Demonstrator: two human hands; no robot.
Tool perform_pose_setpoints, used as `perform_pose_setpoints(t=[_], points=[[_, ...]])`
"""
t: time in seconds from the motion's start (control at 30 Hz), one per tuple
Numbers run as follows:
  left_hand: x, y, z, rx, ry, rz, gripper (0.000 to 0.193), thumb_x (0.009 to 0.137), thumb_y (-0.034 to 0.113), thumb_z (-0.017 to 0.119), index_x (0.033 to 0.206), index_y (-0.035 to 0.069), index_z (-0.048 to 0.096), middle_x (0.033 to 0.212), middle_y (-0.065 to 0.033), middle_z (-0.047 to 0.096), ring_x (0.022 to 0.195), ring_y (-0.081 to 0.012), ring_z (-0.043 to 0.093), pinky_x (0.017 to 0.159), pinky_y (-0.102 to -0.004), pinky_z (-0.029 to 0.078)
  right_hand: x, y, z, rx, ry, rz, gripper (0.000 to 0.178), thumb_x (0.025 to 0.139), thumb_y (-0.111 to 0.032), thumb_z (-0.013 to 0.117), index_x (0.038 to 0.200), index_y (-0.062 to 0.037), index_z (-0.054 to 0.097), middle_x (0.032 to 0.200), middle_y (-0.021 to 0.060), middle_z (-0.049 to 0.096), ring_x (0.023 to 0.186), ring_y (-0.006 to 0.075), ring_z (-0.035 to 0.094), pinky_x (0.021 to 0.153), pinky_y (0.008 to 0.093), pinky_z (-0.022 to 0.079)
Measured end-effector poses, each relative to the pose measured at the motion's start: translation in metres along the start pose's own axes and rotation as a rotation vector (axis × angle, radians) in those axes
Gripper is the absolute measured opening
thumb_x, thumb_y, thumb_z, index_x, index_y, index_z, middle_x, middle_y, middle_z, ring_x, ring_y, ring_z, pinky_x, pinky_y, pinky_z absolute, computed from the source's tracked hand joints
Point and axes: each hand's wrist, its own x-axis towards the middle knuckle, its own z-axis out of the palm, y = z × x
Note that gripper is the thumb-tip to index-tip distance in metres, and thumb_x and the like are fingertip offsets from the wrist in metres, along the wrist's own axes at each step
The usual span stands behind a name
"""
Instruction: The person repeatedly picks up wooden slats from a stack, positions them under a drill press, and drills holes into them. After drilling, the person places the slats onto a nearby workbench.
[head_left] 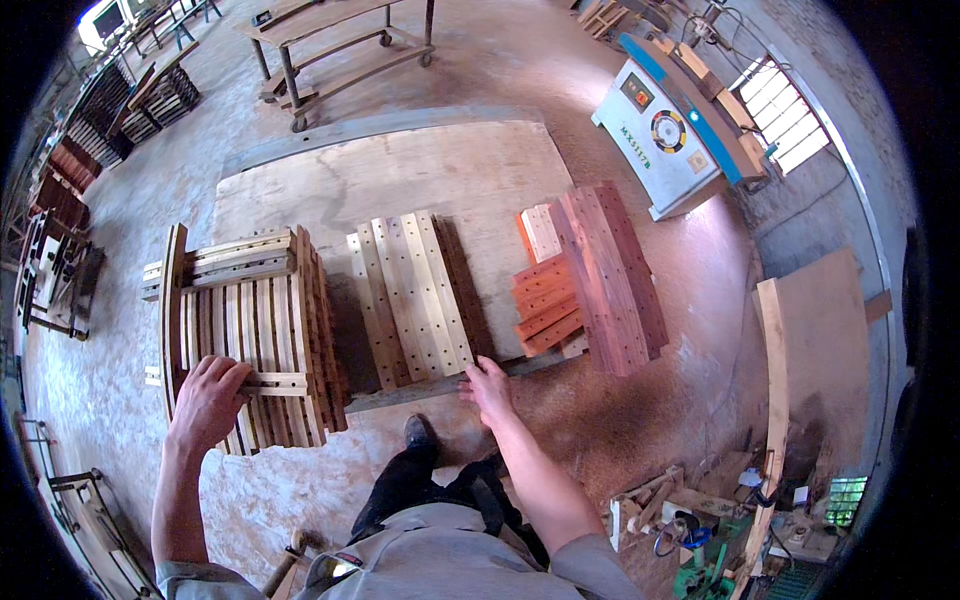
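Note:
On the left stands a stack of pale wooden slats (235, 310), with crosspieces lying over it. My left hand (208, 400) is closed over the left end of a short pale crosspiece (278, 384) at the near side of this stack. In the middle lies a batch of pale drilled wooden strips (410, 300), side by side with rows of small dark holes. My right hand (487, 390) is at their near right corner, fingers apart, fingertips at or just beside the strip end; contact is unclear.
Reddish drilled boards (612, 280) and orange strips (548, 300) lie to the right on a plywood sheet (300, 190). A white-and-blue machine (655, 135) stands far right, a wheeled table (340, 25) at the back. A long timber (775, 400) and tools are at the right.

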Motion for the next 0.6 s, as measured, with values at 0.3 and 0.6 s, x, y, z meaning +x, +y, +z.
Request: perform_pose_setpoints(t=[0.3,0.6], points=[[-0.009,0.043,-0.007,-0.273,0.266,-0.026,0.052,0.068,0.010,0.076,0.115,0.002,0.055,0.106,-0.0151,0.059,0.096,-0.0342,0.058,0.082,-0.0417,0.048,-0.026,-0.031,0.001,0.512,-0.072,0.125,0.018,0.088,-0.028,0.065,0.088,-0.0113,0.058,0.075,0.0019,0.058,0.063,0.0170,0.059,0.051,0.0341,0.050],[0.012,0.151,0.076,-0.901,-0.086,0.209,0.040,0.082,0.019,0.069,0.116,0.003,0.057,0.108,-0.0197,0.062,0.100,-0.0360,0.061,0.085,-0.0393,0.050,-0.039,-0.054,0.012,0.523,-0.032,0.095,0.023,0.091,-0.029,0.061,0.101,-0.0095,0.055,0.088,0.0089,0.061,0.078,0.0225,0.061,0.068,0.0385,0.053]])
